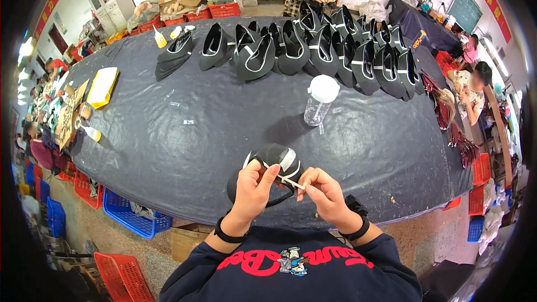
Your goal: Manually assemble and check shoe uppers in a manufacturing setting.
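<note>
My left hand (pixel 254 187) grips the rim of a black shoe upper (pixel 274 159) with white trim, held just above the near edge of the dark table (pixel 184 128). My right hand (pixel 323 190) pinches a thin white strip (pixel 291 181) that runs from the upper's edge toward my fingers. Both wrists wear black bands. The hands sit close together, nearly touching, in front of my dark sweatshirt.
A clear plastic jar with a white lid (pixel 320 100) stands mid-table. Rows of black shoe uppers (pixel 330 50) line the far side, a yellow pad (pixel 102 86) lies left. Other people sit at the far and right edges. Blue and red crates (pixel 131 215) stand on the floor to the left.
</note>
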The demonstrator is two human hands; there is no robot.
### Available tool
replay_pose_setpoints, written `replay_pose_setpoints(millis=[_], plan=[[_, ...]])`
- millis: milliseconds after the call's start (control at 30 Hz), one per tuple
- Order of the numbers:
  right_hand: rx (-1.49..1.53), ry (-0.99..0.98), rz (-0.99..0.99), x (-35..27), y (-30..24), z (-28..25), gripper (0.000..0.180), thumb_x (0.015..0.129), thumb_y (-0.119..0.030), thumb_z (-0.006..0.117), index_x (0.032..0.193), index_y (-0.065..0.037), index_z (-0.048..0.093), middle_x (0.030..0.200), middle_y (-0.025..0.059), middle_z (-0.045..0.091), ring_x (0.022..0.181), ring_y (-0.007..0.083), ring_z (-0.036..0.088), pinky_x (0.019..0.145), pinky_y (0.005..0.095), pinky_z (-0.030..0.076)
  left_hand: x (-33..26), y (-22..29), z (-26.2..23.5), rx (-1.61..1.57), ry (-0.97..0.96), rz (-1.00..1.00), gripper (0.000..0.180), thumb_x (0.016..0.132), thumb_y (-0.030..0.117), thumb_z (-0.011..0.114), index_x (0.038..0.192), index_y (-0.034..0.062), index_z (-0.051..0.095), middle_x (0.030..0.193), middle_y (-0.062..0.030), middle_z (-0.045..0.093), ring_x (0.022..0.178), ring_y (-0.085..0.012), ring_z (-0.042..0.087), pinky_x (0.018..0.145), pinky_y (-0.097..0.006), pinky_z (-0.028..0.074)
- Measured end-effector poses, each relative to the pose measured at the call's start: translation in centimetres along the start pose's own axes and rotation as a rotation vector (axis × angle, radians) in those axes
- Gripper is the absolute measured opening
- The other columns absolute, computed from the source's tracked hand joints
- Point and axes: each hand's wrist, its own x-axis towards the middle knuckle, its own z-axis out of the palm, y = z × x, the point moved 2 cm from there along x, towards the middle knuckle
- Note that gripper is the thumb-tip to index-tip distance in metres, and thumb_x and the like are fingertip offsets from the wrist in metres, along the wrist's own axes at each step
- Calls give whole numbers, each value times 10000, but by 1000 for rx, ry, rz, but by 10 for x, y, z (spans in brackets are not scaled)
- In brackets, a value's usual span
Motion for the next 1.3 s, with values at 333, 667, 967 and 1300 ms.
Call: replay_pose_setpoints(millis=[333, 667, 967, 1300], plan=[[0, 21, -22, 1, 3, -3, 48, 920, -28, 433, 934, -17, 477, 885, 47, 488, 781, 105, 502, 730, 247, 430, 1, 1, 0, -245, 100, -152, 205, 927, 139, 518, 820, -15, 600, 744, -38, 618, 637, -71, 544, 580, -225, 460], [23, 6, 10, 3, 8, 0, 45, 921, -33, 440, 930, -19, 482, 892, 42, 486, 789, 102, 502, 746, 245, 431, -2, 5, -5, 113, 128, 21, 279, 952, 160, 472, 727, 15, 551, 676, -14, 576, 607, -57, 509, 566, -218, 442], [32, 27, -66, 6, 3, -2, 48, 922, -44, 438, 921, -26, 482, 887, 39, 483, 815, 103, 495, 748, 248, 428, -4, -9, -6, -28, 72, -101, 181, 910, 155, 560, 841, -10, 593, 751, -39, 616, 658, -87, 569, 610, -221, 461], [-952, 203, -370, 20, -22, -4, 130, 750, 19, 579, 837, -20, 492, 795, 97, 536, 735, 242, 524, 674, 331, 428, -8, -1, -2, -320, -52, -363, 184, 891, 167, 590, 858, -14, 592, 763, -50, 631, 640, -88, 578, 597, -194, 458]])
